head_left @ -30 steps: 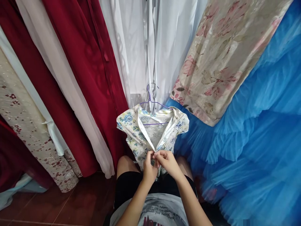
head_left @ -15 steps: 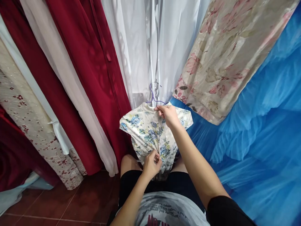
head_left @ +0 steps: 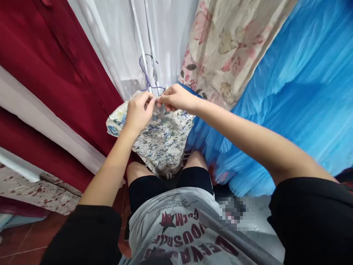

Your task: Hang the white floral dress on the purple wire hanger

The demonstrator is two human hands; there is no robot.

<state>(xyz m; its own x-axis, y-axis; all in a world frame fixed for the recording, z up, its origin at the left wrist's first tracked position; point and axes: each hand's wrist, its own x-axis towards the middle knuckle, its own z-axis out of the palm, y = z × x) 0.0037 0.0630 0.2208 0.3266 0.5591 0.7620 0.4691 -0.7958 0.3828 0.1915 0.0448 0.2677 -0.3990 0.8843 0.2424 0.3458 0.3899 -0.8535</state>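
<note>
1. Below-left of the purple hanger (head_left: pixel 148 84), the left hand (head_left: pixel 140 110) nips the floral garment (head_left: pixel 162 147) at its neckline, grip narrow!
2. Under the hanger hangs that garment: light, soft, easily creased, I'd judge; best held by its edges.
3. Below-right of the hanger, the right hand (head_left: pixel 179 98) pinches the neckline too.

Blue tulle (head_left: pixel 298 99) hangs beside pink-flowered beige fabric (head_left: pixel 231 40).

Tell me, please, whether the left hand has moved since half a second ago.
Yes: judged against the purple hanger, the left hand has moved up the floral garment, from its lower part to the neckline near the hanger.
</note>
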